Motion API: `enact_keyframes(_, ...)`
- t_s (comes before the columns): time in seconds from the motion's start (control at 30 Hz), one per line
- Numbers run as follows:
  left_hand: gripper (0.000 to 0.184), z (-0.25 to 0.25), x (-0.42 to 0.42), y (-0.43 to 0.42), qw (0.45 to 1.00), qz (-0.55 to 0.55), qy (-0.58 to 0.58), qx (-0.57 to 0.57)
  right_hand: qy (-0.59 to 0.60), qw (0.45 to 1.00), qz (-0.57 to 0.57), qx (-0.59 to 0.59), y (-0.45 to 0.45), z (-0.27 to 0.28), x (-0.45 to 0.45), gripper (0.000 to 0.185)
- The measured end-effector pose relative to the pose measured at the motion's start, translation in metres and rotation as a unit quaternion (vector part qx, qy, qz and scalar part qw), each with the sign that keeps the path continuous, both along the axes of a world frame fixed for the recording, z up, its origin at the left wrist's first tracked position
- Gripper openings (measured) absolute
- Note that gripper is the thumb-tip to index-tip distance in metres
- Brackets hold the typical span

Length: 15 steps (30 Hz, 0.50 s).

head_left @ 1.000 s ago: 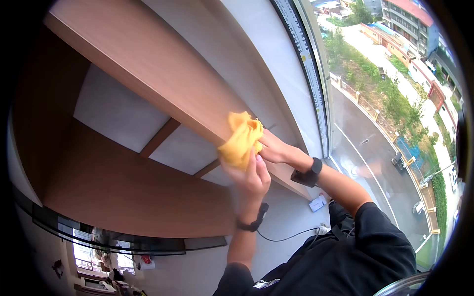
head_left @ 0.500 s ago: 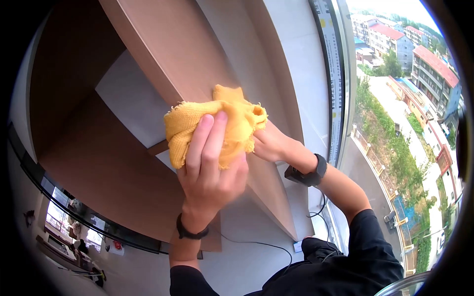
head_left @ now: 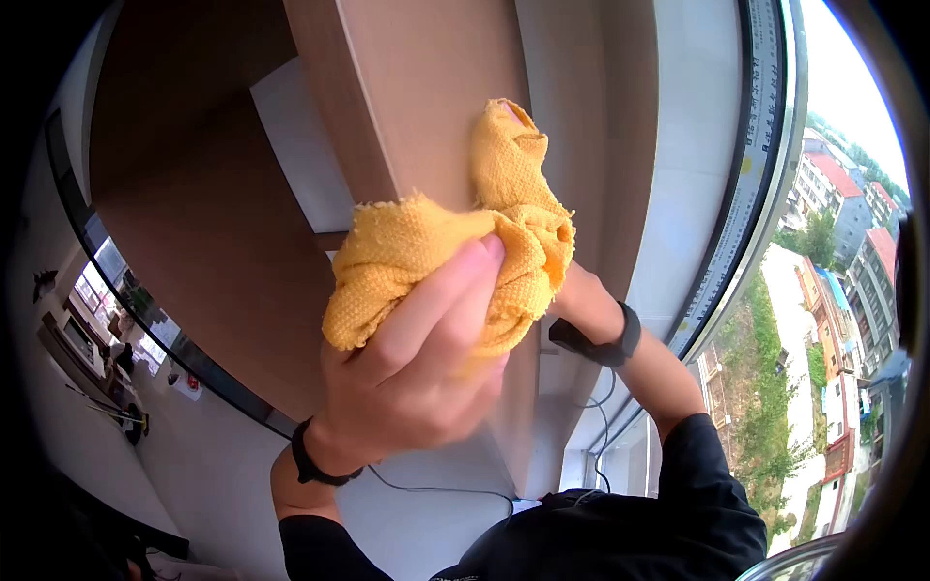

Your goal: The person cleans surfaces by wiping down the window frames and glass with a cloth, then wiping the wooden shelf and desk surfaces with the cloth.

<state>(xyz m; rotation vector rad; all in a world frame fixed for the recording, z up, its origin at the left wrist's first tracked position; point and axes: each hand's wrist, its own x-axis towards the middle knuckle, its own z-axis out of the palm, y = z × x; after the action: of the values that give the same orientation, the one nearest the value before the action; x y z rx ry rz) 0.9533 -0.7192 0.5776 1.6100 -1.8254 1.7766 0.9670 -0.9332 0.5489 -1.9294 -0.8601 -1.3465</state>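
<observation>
A thick yellow cloth (head_left: 441,257), bunched and frayed at its edges, lies against the brown wood-toned panel (head_left: 436,116). My left hand (head_left: 417,373) grips its near side, with the fingers pressed into the folds. Behind the cloth is my right hand (head_left: 573,290); most of it is covered, and a fingertip shows at the cloth's upper end. That upper end is wrapped over the right fingers and rests on the panel's face. Each wrist wears a dark band.
To the left is an open brown cabinet interior (head_left: 194,194) with a pale back panel (head_left: 305,145). On the right, a window frame (head_left: 746,184) looks down from a height on buildings. A black cable (head_left: 436,488) runs below my arms.
The view has turned and shifted. The cloth's upper end reaches farther up the panel with my right hand, and my left hand appears closer and larger. Both hands keep hold of the cloth.
</observation>
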Motion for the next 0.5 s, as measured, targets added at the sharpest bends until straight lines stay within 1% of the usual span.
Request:
enact_keyframes(0.1, 0.018, 0.015, -0.005, -0.005, 0.999, 0.019, 0.031, -0.007, -0.037, 0.999, -0.009, -0.034, -0.009, 0.021, 0.009, 0.090)
enact_keyframes(0.13, 0.019, 0.021, -0.010, -0.010, 0.998, 0.039, 0.045, -0.007, -0.057, 0.996, -0.031, -0.063, -0.019, 0.028, 0.013, 0.090)
enact_keyframes(0.2, 0.021, 0.034, -0.017, -0.015, 0.996, 0.071, 0.059, -0.011, -0.049, 0.995, -0.035, -0.078, -0.027, 0.044, 0.014, 0.084)
enact_keyframes(0.27, 0.027, 0.052, -0.014, -0.022, 0.996, 0.079, 0.041, -0.019, -0.028, 0.994, -0.053, -0.094, -0.040, 0.051, 0.021, 0.071)
enact_keyframes(0.33, 0.033, 0.074, -0.017, -0.026, 0.990, 0.138, -0.028, -0.010, -0.046, 0.979, -0.126, -0.151, -0.066, 0.055, 0.034, 0.055)
enact_keyframes(0.4, 0.035, 0.088, -0.025, -0.018, 0.974, 0.208, -0.089, 0.004, -0.075, 0.955, -0.204, -0.203, -0.078, 0.063, 0.042, 0.040)
enact_keyframes(0.43, 0.035, 0.091, -0.025, -0.019, 0.972, 0.215, -0.096, 0.007, -0.091, 0.953, -0.216, -0.189, -0.079, 0.073, 0.045, 0.034)
enact_keyframes(0.5, 0.036, 0.094, -0.024, -0.020, 0.967, 0.229, -0.113, 0.009, -0.010, 0.964, -0.204, -0.173, -0.082, 0.087, 0.051, 0.032)
